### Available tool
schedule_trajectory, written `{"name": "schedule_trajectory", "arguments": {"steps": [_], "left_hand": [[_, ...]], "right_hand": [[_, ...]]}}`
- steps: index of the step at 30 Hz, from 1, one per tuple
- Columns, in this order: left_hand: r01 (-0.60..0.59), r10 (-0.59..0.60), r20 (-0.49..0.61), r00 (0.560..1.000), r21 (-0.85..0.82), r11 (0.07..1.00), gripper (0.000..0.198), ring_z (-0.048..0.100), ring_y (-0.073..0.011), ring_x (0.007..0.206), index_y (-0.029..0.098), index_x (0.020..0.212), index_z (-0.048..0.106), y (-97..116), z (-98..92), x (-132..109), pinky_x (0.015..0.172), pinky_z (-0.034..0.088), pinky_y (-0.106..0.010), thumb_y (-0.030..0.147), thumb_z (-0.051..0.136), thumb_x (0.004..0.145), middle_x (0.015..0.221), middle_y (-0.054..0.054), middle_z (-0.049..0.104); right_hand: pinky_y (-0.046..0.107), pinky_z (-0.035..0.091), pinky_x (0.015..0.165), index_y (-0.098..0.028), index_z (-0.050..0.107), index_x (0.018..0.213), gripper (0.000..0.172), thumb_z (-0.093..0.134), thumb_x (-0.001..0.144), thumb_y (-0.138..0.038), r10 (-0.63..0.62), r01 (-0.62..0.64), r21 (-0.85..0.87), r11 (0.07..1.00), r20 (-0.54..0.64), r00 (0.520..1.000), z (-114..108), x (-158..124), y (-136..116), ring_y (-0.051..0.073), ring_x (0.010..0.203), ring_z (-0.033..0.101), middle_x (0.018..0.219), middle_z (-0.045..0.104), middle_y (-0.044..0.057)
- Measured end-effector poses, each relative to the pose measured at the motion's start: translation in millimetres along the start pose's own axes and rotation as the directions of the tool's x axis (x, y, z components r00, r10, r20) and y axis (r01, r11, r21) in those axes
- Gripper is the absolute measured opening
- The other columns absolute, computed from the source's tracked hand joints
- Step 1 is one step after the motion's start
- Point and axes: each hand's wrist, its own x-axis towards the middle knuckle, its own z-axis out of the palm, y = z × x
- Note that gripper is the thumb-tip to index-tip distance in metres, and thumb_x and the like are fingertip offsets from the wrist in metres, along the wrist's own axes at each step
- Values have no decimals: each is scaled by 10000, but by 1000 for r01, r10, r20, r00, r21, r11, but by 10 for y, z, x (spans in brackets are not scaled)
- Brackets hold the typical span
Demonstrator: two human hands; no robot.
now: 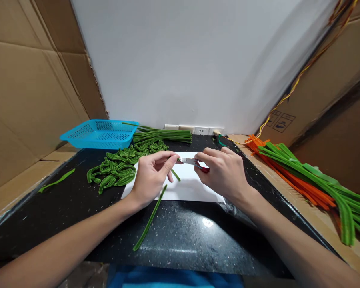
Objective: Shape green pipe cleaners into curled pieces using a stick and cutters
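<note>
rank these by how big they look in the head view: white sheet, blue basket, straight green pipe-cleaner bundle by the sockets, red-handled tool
1. White sheet, partly covered
2. Blue basket
3. Straight green pipe-cleaner bundle
4. Red-handled tool, partly hidden by the right hand

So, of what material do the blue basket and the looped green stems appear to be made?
The blue basket: probably moulded plastic, slightly glossy, with regular perforations. The looped green stems: fuzzy, matte chenille by look, perhaps over wire, since they hold their bends.
</note>
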Motion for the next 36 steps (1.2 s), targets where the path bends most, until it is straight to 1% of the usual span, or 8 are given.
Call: {"name": "schedule_trajectory", "arguments": {"steps": [3, 6, 11, 14, 20, 26, 32, 36], "left_hand": [[27, -27, 6, 1000, -19, 999, 208, 578, -83, 421, 107, 932, 732, 8, -4, 3, 413, 478, -216, 310, 704, 895, 835, -87, 766], [41, -41, 16, 999, -32, 999, 207, 548, -72, 405, 109, 912, 720, 4, -11, 11, 392, 434, -203, 314, 703, 894, 790, -79, 754], [92, -88, 54, 995, -65, 994, 202, 533, -59, 423, 125, 988, 676, -23, -26, 19, 405, 398, -182, 314, 670, 918, 769, -65, 735], [149, -139, 79, 987, -129, 980, 217, 515, -63, 377, 141, 1040, 630, -39, -42, 32, 358, 338, -172, 310, 670, 909, 691, -25, 698], [265, -248, 107, 963, -201, 943, 186, 505, -73, 342, 143, 1009, 620, -76, -60, 69, 309, 295, -163, 265, 662, 874, 638, -5, 670], [293, -281, 85, 956, -238, 926, 153, 489, -66, 344, 143, 950, 639, -94, -54, 78, 302, 281, -159, 250, 669, 845, 602, 12, 639], [338, -329, 77, 941, -256, 906, 130, 370, -41, 344, 167, 935, 642, -115, -60, 84, 319, 225, -144, 249, 652, 835, 502, 66, 522], [394, -370, 135, 919, -279, 876, 139, 318, -34, 353, 175, 937, 636, -91, -58, 79, 337, 198, -136, 222, 656, 807, 469, 87, 458]], "right_hand": [[306, 254, 664, -210, 698, 763, 158, 586, 866, -252, 7, -7, 3, 1000, 32, 999, 7, -3, -11, 129, 577, 448, 684, 655, -7], [300, 256, 646, -202, 677, 744, 151, 611, 854, -279, 43, -50, 54, 997, 121, 992, 1, 8, -26, 125, 568, 431, 685, 647, -10], [283, 199, 564, -197, 618, 674, 185, 612, 841, -275, 82, -156, 204, 966, 330, 941, -34, 45, -54, 114, 558, 436, 671, 628, -15], [279, 186, 545, -195, 595, 658, 212, 610, 849, -285, 75, -184, 251, 950, 388, 919, -41, 52, -69, 109, 547, 429, 630, 600, -20], [277, 190, 548, -198, 578, 647, 232, 606, 854, -298, 66, -190, 276, 942, 402, 913, -42, 41, -77, 104, 533, 382, 594, 574, -35], [277, 188, 555, -193, 595, 665, 211, 609, 849, -294, 68, -188, 267, 945, 401, 914, -36, 37, -65, 111, 575, 448, 644, 608, -19], [277, 188, 555, -193, 616, 672, 185, 611, 843, -261, 65, -179, 292, 939, 361, 930, -21, 43, -62, 106, 561, 447, 666, 621, -18], [271, 212, 573, -204, 653, 715, 103, 617, 812, -202, 37, -145, 307, 941, 333, 942, -17, 40, -60, 112, 586, 463, 680, 624, -27]]}}
